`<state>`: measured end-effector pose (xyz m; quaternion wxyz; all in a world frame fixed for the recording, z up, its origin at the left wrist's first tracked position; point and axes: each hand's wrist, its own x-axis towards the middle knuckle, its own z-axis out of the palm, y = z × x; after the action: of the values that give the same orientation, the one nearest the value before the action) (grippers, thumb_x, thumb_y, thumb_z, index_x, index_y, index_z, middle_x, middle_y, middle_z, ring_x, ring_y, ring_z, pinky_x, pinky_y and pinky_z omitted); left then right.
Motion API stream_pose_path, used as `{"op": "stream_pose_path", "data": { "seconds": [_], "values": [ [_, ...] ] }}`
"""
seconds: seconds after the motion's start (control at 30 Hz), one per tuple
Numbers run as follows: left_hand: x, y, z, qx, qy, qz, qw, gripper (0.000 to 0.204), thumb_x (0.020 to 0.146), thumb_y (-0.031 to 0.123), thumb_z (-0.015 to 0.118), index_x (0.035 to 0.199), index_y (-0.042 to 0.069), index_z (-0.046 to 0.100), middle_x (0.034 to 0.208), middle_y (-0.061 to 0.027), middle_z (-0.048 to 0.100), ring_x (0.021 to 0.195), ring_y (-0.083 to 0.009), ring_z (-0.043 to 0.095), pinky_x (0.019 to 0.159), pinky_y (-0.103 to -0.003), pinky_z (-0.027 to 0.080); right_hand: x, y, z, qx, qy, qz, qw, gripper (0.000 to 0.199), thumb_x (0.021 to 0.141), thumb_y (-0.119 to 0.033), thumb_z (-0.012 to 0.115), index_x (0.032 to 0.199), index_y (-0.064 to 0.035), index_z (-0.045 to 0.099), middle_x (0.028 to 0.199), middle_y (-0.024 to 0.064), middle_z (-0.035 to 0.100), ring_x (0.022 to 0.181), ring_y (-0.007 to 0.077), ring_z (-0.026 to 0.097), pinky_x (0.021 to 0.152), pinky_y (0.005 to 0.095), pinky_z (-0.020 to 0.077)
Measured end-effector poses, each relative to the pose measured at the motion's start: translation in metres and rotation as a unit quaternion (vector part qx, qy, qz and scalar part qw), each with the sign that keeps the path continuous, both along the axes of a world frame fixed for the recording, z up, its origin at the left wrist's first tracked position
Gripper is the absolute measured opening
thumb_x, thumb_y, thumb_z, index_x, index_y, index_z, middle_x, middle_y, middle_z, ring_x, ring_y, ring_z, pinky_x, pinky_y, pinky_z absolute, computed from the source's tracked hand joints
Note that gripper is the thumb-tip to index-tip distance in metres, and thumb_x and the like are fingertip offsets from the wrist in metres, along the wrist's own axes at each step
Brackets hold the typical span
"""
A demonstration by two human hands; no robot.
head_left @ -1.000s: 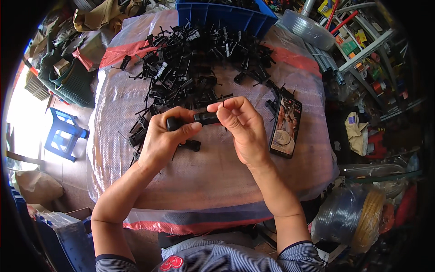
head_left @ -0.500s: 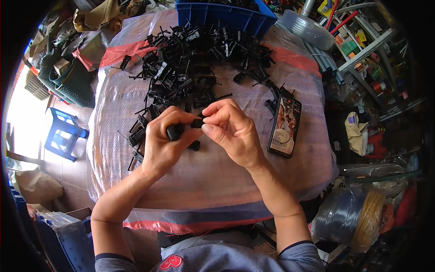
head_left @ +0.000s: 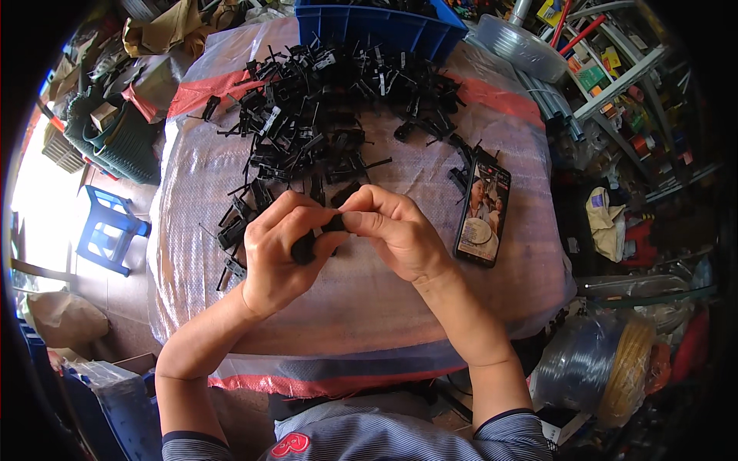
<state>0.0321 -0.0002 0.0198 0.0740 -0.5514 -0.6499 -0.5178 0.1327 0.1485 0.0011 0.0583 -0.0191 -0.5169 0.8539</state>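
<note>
A small black plastic part (head_left: 304,247) sits in my left hand (head_left: 278,250), whose fingers are wrapped round it. My right hand (head_left: 396,230) pinches the part's far end between thumb and forefinger, so both hands meet on it. Its exact kind is hidden by my fingers. Just beyond my hands lies a heap of black plastic parts (head_left: 307,127) with thin pins or rods sticking out. Several of these parts lie close to my left hand.
A covering of woven plastic sheet (head_left: 400,307) lies under the heap. To the right rests a lit phone (head_left: 483,211); a blue crate (head_left: 369,27) stands at the far edge. A blue stool (head_left: 111,230) is on the floor at left, and wrapped coils (head_left: 584,369) lie at lower right.
Both hands have come slightly nearer to me, and the black part has turned a little. My right fingers have closed more firmly over its end. The phone's picture has changed.
</note>
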Motion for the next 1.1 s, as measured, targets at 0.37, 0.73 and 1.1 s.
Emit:
{"op": "stream_pose_path", "data": {
  "seconds": [0.37,0.73,1.1],
  "values": [
    [-0.026,-0.001,-0.006,-0.082,-0.558,-0.045,0.825,0.020,0.078,0.019,0.069,0.086,0.002,0.062,0.065,0.0010,0.056,0.056,-0.0053,0.049,0.052,-0.019,0.037,-0.001,-0.009,0.016,0.588,0.162,-0.175,0.773,0.054,0.067,-0.009,0.074,0.116,-0.0004,0.052,0.102,0.0133,0.055,0.088,0.0279,0.057,0.074,0.0333,0.0487],
    [-0.002,0.005,-0.001,-0.090,-0.517,-0.031,0.850,0.022,0.081,0.022,0.067,0.085,0.001,0.062,0.066,0.0016,0.055,0.058,-0.0041,0.047,0.053,-0.019,0.037,-0.003,-0.019,0.011,0.734,0.159,-0.258,0.608,0.047,0.065,-0.007,0.071,0.107,0.0026,0.053,0.088,0.0101,0.055,0.075,0.0250,0.056,0.065,0.0334,0.0480],
    [0.007,0.005,-0.006,-0.082,-0.418,0.018,0.905,0.022,0.080,0.015,0.067,0.090,-0.003,0.060,0.069,-0.0004,0.057,0.064,-0.0052,0.050,0.056,-0.021,0.042,-0.009,-0.022,0.001,0.697,0.168,-0.267,0.644,0.036,0.069,0.002,0.063,0.104,0.0023,0.051,0.077,0.0119,0.053,0.063,0.0274,0.057,0.053,0.0347,0.0466]
  ]
}}
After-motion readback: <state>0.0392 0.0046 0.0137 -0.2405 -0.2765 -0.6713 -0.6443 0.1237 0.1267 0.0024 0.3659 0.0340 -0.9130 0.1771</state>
